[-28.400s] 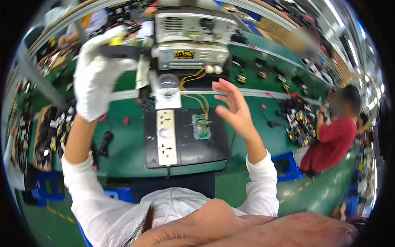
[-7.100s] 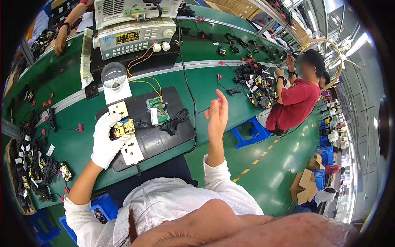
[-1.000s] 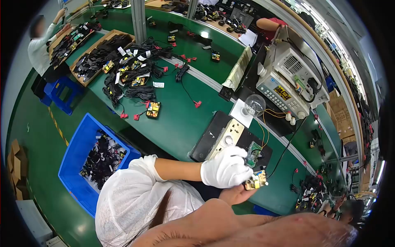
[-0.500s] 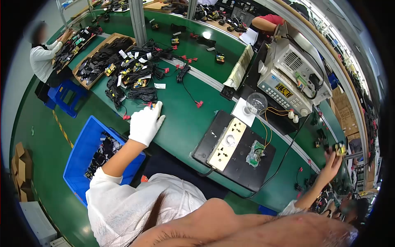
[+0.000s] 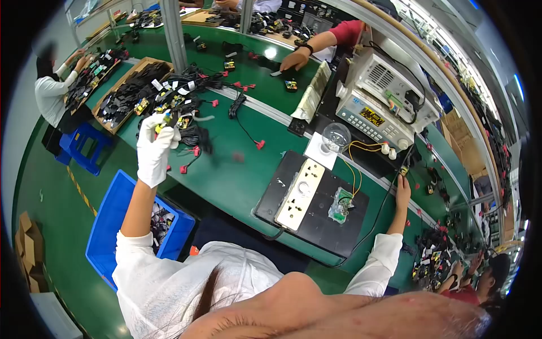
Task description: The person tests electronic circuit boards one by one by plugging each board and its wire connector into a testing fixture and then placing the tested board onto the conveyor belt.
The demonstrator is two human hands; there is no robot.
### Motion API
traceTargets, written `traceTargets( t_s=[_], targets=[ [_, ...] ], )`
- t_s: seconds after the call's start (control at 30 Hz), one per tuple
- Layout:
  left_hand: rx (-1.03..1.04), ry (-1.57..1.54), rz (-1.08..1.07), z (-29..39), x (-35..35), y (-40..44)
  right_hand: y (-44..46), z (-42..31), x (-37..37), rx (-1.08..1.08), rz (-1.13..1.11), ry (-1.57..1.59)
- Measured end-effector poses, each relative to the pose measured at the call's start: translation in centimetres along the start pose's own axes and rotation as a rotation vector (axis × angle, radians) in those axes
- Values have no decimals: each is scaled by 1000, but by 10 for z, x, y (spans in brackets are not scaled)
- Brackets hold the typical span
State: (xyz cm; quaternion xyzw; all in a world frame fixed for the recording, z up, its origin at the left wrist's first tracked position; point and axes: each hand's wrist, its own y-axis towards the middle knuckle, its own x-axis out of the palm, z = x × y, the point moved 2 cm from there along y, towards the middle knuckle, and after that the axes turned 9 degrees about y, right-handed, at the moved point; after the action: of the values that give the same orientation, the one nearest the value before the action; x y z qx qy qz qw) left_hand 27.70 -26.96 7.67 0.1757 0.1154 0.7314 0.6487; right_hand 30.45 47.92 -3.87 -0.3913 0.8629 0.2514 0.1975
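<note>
My left hand (image 5: 153, 150), in a white glove, is closed at the near edge of a pile of black cables (image 5: 195, 96). Its thumb and fingers pinch a small circuit board (image 5: 167, 117) with yellow and blue parts. A blurred black cable and red connector show just right of this hand. On the right side, my bare right hand (image 5: 402, 195) reaches past the test instrument. At its fingertips is another small circuit board with yellow parts (image 5: 404, 170), gripped by the fingers. The power socket strip (image 5: 300, 195) lies on a black box between my hands.
A blue bin (image 5: 107, 231) stands below the bench at left. The bench instrument (image 5: 372, 116) and a glass bulb (image 5: 336, 137) are ahead. A black cord (image 5: 367, 247) crosses the right side. Across the bench, a co-worker's hand (image 5: 294, 59) touches a small item.
My left hand has moved left and up to the pile. My right hand has moved inward and up with its board. A co-worker's arm now reaches over the far bench.
</note>
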Motion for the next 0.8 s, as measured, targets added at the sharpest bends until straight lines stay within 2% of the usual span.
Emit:
traceTargets(
  t_s=[0.07,0.1,0.17,0.23,0.27,0.33,0.37,0.4,0.43,0.47,0.53,0.57,0.6,0.63,0.7,0.73,0.8],
  targets=[
    [64,-141,-92,16,16,4,-1,-8,3,-33,-91,-200],
    [84,-164,-140,21,24,6,-1,-6,4,-21,-82,-204],
    [130,-273,-228,38,45,5,-1,1,4,-184,-8,-461],
    [162,-342,-311,56,63,1,-3,-3,0,-110,33,-507],
    [170,-390,-338,68,76,-4,-8,-14,-2,-80,134,-380],
    [183,-403,-410,81,97,-10,-14,-38,-3,-187,279,211],
    [55,-305,-470,79,99,-11,-38,-92,-1,-138,258,572],
    [-361,-514,-454,79,106,-9,-55,-134,1,-26,219,811],
    [-241,-483,-607,86,123,-8,-74,-169,7,-54,118,989],
    [-113,-455,-752,92,143,-9,-90,-195,15,-107,-86,1165],
    [-157,-428,-855,95,172,-10,-134,-250,35,-109,-477,1171],
    [-188,-380,-919,98,187,-11,-157,-275,48,-214,-656,1120],
    [-232,-389,-944,106,204,-14,-181,-281,56,-85,-894,1234],
    [-277,-395,-965,112,219,-17,-201,-295,52,-110,-1099,1041],
    [-135,-322,-955,107,239,-12,-231,-297,58,-27,-1347,1193],
    [-257,-422,-903,106,243,-13,-240,-296,58,55,-1389,1090],
    [-144,-407,-794,87,241,-5,-258,-278,49,27,-1274,1133]
  ],
)
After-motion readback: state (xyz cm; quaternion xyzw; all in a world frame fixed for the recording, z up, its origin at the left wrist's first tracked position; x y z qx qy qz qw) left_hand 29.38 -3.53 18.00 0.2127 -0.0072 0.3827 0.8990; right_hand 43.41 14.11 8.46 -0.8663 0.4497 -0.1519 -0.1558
